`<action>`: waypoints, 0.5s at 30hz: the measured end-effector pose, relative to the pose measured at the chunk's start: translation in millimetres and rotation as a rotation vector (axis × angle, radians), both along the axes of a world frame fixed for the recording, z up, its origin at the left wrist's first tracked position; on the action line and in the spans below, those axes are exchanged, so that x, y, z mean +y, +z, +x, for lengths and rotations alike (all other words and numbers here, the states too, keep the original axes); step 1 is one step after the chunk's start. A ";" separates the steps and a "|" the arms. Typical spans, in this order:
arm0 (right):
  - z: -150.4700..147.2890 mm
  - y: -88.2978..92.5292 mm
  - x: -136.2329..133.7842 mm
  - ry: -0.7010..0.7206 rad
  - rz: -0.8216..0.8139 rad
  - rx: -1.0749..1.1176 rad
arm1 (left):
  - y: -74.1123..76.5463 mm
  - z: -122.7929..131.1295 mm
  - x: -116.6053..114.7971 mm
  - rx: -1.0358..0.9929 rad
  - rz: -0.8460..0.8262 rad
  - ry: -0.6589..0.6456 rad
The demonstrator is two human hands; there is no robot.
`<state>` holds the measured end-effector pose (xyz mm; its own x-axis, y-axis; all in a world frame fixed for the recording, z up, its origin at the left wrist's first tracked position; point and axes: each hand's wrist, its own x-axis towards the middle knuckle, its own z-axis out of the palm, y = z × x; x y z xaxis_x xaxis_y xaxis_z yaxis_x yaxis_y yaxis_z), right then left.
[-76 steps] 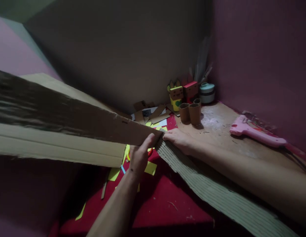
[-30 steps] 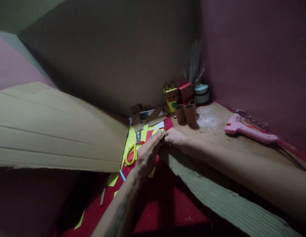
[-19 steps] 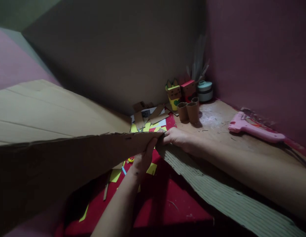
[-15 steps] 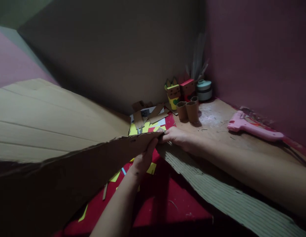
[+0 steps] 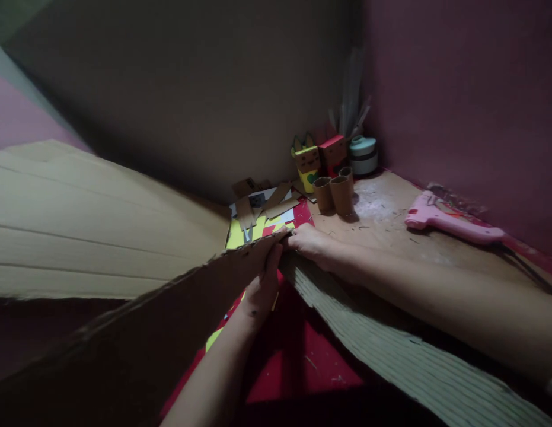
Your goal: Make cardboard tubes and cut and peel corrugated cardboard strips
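Observation:
A large sheet of cardboard (image 5: pixel 169 332) stands on edge in front of me, its ragged upper rim running away from the lower left. From its far end a strip with exposed corrugation (image 5: pixel 373 338) splits off toward the lower right. My left hand (image 5: pixel 262 290) is closed on the sheet near that split, thumb along its face. Right beside it, my right hand (image 5: pixel 306 240) pinches the cardboard at the top of the split. The fingertips of both hands are partly hidden behind the board.
Cardboard and yellow paper scraps (image 5: pixel 258 207) lie beyond on a red surface (image 5: pixel 302 356). Cardboard tubes (image 5: pixel 342 198), a yellow box figure (image 5: pixel 308 169), a red one (image 5: pixel 332 155) and a teal-lidded container (image 5: pixel 363 155) stand at the back. A pink glue gun (image 5: pixel 453 219) lies at right.
The standing sheet has swung inward, now covering more of the yellow scraps on the red surface. Both hands keep hold of the cardboard. The view has shifted slightly.

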<state>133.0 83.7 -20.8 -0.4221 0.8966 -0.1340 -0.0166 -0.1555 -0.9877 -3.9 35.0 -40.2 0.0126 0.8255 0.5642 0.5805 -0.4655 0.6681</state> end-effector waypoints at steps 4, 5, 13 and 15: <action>-2.1 -3.6 1.3 0.001 -0.009 0.008 | 4.6 6.4 1.2 -0.108 0.001 0.003; -2.3 -3.7 1.1 0.008 -0.012 0.014 | 5.4 7.3 1.5 -0.148 0.003 0.011; 2.8 2.3 -3.1 0.089 -0.058 0.043 | 5.9 -1.2 2.4 -0.214 0.073 0.119; 5.4 3.7 -3.6 0.115 -0.065 0.051 | 5.2 -3.7 1.7 -0.184 0.082 0.111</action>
<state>138.4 80.1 -17.1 -0.5294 0.8319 -0.1663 -0.0448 -0.2231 -0.9738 -7.6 36.7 -35.0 -0.1845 0.7673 0.6142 0.5031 -0.4631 0.7297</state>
